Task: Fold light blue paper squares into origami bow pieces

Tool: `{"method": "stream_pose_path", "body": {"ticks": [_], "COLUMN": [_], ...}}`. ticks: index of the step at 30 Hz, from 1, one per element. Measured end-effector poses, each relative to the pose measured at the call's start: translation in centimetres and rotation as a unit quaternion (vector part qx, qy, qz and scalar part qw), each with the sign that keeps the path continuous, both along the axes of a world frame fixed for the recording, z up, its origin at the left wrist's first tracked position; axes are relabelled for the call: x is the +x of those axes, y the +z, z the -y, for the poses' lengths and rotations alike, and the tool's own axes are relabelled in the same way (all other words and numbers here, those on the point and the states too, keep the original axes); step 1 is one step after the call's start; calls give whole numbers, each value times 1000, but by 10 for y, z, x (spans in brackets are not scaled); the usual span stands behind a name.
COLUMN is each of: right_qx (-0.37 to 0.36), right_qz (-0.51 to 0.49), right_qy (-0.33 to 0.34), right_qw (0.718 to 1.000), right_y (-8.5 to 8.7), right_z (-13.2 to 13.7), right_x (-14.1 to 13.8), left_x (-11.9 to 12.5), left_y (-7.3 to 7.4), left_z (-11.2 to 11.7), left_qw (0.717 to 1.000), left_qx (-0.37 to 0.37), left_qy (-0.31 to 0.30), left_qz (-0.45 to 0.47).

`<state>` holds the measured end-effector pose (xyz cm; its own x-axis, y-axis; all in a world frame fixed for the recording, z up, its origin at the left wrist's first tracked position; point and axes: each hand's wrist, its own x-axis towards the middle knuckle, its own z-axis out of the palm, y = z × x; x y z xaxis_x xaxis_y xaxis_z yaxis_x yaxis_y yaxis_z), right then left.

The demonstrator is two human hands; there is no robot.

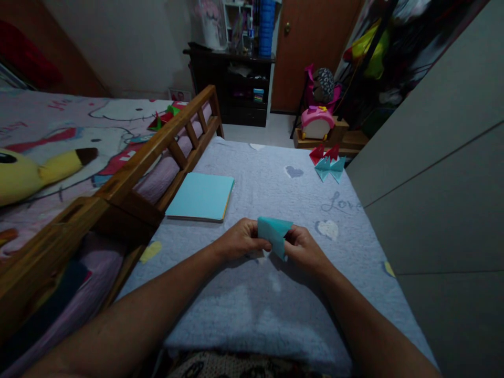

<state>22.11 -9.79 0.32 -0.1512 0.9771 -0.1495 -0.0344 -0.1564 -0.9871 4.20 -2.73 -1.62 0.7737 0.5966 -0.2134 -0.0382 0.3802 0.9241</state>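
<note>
A folded piece of light-blue origami paper (271,230) is held between both hands, just above the bed cover. My left hand (244,237) pinches its left side, thumb in front. On its right edge my right hand (305,247) is closed, with the fingers partly hidden behind the paper. To the left of my hands lies a square stack of paper (201,195), light blue on top with an orange edge showing. Folded paper figures stand at the far right of the bed: a light-blue one (329,167) in front of a red one (319,153).
A wooden rail (157,144) runs along the left side, beyond it another bed with a yellow plush toy (35,176) and a red-green folded paper (163,118). Grey panels (441,173) stand on the right. A dark cabinet (236,89) and a pink toy (317,123) are behind.
</note>
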Motion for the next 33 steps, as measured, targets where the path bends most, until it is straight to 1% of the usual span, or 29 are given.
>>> {"method": "stream_pose_path", "body": {"ticks": [5, 8, 10, 15, 18, 23, 29, 33], "right_qx": [-15, -12, -22, -5, -8, 12, 33, 36], "right_qz": [-24, -9, -2, 1, 15, 54, 48, 39], "right_qy": [-4, -17, -20, -15, -24, -41, -90, -99], "right_qw": [1000, 1000, 1000, 1000, 1000, 998, 994, 994], "right_y": [2, 0, -3, -6, -5, 0, 1, 5], "right_z": [1, 1, 1, 2, 1, 1, 1, -1], "right_x": [-1, -2, -2, 2, 4, 7, 13, 18], "left_x": [0, 1, 1, 1, 1, -2, -3, -4], "left_y": [1, 2, 2, 3, 2, 0, 1, 2], "left_z": [1, 2, 3, 3, 2, 0, 1, 1], "left_qw": [1000, 1000, 1000, 1000, 1000, 999, 999, 999], "left_qx": [4, 11, 13, 12, 14, 21, 15, 3], "left_qy": [0, 1, 3, 8, 6, 0, -6, -3], "left_qz": [-12, -17, -14, -24, -24, -30, -40, -36]}}
